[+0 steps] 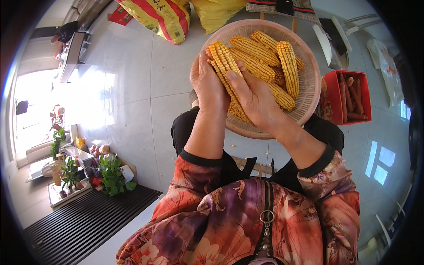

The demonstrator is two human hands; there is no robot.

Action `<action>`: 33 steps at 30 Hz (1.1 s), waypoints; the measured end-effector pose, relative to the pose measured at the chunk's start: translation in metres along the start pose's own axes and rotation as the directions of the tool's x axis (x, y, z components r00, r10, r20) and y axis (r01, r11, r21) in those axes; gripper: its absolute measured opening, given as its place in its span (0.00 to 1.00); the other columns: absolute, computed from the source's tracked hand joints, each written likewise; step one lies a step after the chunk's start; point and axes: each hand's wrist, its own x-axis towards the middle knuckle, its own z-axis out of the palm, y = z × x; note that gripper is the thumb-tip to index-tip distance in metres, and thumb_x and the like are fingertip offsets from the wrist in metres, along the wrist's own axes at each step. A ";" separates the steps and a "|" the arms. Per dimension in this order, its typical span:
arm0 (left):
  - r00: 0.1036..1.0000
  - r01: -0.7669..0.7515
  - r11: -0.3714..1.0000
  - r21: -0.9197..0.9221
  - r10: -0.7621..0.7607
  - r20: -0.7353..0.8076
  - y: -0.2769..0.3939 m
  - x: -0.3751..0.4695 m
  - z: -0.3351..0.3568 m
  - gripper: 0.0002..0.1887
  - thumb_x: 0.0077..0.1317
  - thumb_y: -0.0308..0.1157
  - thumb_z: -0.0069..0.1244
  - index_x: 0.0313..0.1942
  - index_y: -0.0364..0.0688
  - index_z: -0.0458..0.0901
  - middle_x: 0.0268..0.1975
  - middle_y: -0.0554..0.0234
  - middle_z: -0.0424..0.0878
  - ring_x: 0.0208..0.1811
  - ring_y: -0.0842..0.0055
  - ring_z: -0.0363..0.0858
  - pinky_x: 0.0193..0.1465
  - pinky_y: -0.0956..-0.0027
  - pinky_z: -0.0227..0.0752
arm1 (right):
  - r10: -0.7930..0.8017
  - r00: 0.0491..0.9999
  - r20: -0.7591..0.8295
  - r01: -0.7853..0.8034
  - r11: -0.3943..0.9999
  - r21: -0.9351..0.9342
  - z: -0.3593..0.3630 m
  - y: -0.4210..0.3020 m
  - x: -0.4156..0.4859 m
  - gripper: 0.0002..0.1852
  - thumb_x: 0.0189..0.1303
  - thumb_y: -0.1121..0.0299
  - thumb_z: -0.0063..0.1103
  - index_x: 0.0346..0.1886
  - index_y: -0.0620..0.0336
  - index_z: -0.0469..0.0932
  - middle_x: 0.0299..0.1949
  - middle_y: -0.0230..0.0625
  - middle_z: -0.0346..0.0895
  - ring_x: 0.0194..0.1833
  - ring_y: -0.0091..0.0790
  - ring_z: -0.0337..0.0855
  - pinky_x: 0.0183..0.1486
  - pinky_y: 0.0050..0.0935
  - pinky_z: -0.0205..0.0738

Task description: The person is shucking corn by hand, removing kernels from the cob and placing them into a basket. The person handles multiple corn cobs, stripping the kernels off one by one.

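Both my hands hold one ear of dried yellow corn (222, 59) above a round plastic basket (308, 82). My left hand (207, 81) wraps around its left side, the fingers mostly hidden behind it. My right hand (258, 99) grips from the right, its thumb pressed along the kernels. A band without kernels shows on the ear beside my right thumb. Several more whole ears of corn (288, 69) lie in the basket under and beyond my hands. Loose kernels (238, 112) are gathered at its near left side, partly covered by my right hand.
Right of the basket stands a red box (367, 99) of stripped cobs (355, 94). A printed yellow-and-red sack (162, 20) and a yellow bag (215, 13) stand beyond. Scattered kernels dot the tiled floor (132, 109). Potted plants (111, 175) and a black slatted mat (96, 215) lie left.
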 end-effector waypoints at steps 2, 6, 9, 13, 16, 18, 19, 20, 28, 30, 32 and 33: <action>0.999 0.040 0.995 -0.090 -0.038 0.033 -0.005 0.001 -0.001 0.19 0.78 0.40 0.34 0.49 0.30 0.73 0.37 0.47 0.83 0.32 0.62 0.85 0.37 0.60 0.83 | -0.022 0.999 -0.027 0.024 0.997 0.075 0.000 -0.003 0.004 0.33 0.75 0.46 0.43 0.59 0.74 0.73 0.42 0.59 0.82 0.47 0.56 0.83 0.52 0.38 0.76; 0.995 0.060 0.991 -0.119 -0.050 0.089 -0.006 -0.004 0.006 0.21 0.78 0.42 0.34 0.50 0.29 0.73 0.38 0.47 0.83 0.33 0.62 0.85 0.39 0.60 0.83 | 0.121 0.993 0.002 -0.121 0.992 0.018 -0.005 -0.004 0.007 0.33 0.75 0.45 0.42 0.60 0.73 0.73 0.47 0.60 0.81 0.52 0.56 0.82 0.56 0.38 0.74; 0.993 0.036 0.999 0.011 -0.037 0.109 -0.009 -0.007 0.008 0.23 0.79 0.45 0.32 0.49 0.29 0.72 0.38 0.47 0.82 0.33 0.62 0.85 0.40 0.60 0.83 | 0.114 0.993 -0.015 -0.114 0.993 0.000 -0.003 -0.002 0.007 0.32 0.76 0.46 0.42 0.60 0.72 0.74 0.48 0.54 0.81 0.53 0.48 0.80 0.57 0.35 0.73; 0.986 -0.050 0.994 0.102 0.033 0.163 -0.015 -0.005 0.000 0.26 0.80 0.47 0.32 0.49 0.28 0.72 0.37 0.47 0.82 0.33 0.62 0.85 0.40 0.60 0.84 | 0.186 0.982 0.025 -0.186 0.982 0.015 -0.004 -0.008 0.007 0.28 0.78 0.51 0.44 0.59 0.72 0.74 0.48 0.41 0.80 0.53 0.30 0.78 0.58 0.26 0.71; 0.987 -0.078 0.984 0.162 0.053 0.153 -0.018 -0.001 -0.003 0.25 0.80 0.47 0.32 0.48 0.28 0.72 0.36 0.48 0.81 0.34 0.62 0.85 0.40 0.60 0.83 | 0.186 0.983 0.004 -0.185 0.981 -0.055 -0.005 -0.004 0.007 0.34 0.75 0.44 0.41 0.59 0.71 0.74 0.44 0.54 0.82 0.50 0.50 0.82 0.55 0.38 0.74; 0.989 -0.043 0.993 0.108 0.027 0.144 -0.015 -0.004 0.001 0.25 0.80 0.47 0.33 0.48 0.29 0.72 0.37 0.48 0.82 0.34 0.62 0.85 0.41 0.60 0.83 | 0.172 0.985 -0.012 -0.172 0.979 -0.109 -0.005 -0.003 0.007 0.37 0.73 0.40 0.40 0.59 0.71 0.74 0.42 0.61 0.83 0.48 0.59 0.84 0.54 0.45 0.76; 0.990 -0.025 0.996 0.080 0.013 0.139 -0.013 -0.006 0.003 0.25 0.80 0.47 0.33 0.48 0.29 0.72 0.37 0.48 0.82 0.34 0.62 0.85 0.41 0.60 0.83 | 0.181 0.983 -0.010 -0.180 0.974 -0.138 -0.007 -0.006 0.008 0.37 0.73 0.40 0.40 0.60 0.71 0.74 0.42 0.61 0.83 0.49 0.60 0.84 0.54 0.45 0.76; 0.991 -0.021 0.997 0.078 0.011 0.130 -0.013 -0.008 0.006 0.25 0.80 0.47 0.32 0.49 0.29 0.72 0.37 0.48 0.82 0.35 0.62 0.85 0.41 0.60 0.83 | 0.189 0.982 -0.008 -0.188 0.968 -0.166 -0.008 -0.009 0.008 0.37 0.73 0.40 0.40 0.60 0.71 0.74 0.42 0.61 0.83 0.49 0.60 0.84 0.54 0.45 0.76; 0.988 -0.018 0.991 0.132 -0.003 0.157 -0.021 -0.006 -0.002 0.24 0.81 0.45 0.28 0.53 0.29 0.70 0.35 0.44 0.83 0.34 0.61 0.85 0.41 0.60 0.83 | 0.192 0.981 -0.032 -0.195 0.972 -0.131 -0.006 -0.008 0.003 0.28 0.77 0.49 0.45 0.57 0.71 0.74 0.43 0.49 0.83 0.45 0.40 0.83 0.51 0.32 0.75; 0.989 0.007 0.996 0.094 -0.021 0.148 -0.022 -0.006 -0.004 0.23 0.82 0.44 0.30 0.51 0.30 0.73 0.40 0.51 0.83 0.37 0.69 0.84 0.42 0.68 0.82 | 0.205 0.978 -0.032 -0.208 0.968 -0.144 -0.007 -0.009 0.003 0.28 0.77 0.49 0.45 0.56 0.71 0.74 0.43 0.49 0.82 0.45 0.40 0.84 0.51 0.32 0.75; 0.991 0.014 0.997 0.077 -0.024 0.132 -0.024 -0.005 -0.005 0.22 0.82 0.43 0.32 0.50 0.31 0.75 0.43 0.56 0.83 0.39 0.74 0.83 0.43 0.72 0.81 | 0.201 0.979 -0.042 -0.205 0.965 -0.164 -0.007 -0.010 0.002 0.28 0.77 0.50 0.45 0.55 0.71 0.74 0.42 0.51 0.82 0.45 0.42 0.84 0.51 0.33 0.75; 0.993 0.009 0.997 0.079 -0.018 0.119 -0.026 -0.003 -0.006 0.21 0.82 0.42 0.32 0.49 0.31 0.75 0.43 0.56 0.83 0.39 0.75 0.83 0.43 0.73 0.80 | 0.198 0.979 -0.044 -0.202 0.963 -0.180 -0.007 -0.011 0.002 0.28 0.77 0.50 0.45 0.55 0.71 0.74 0.42 0.52 0.82 0.45 0.43 0.84 0.50 0.34 0.75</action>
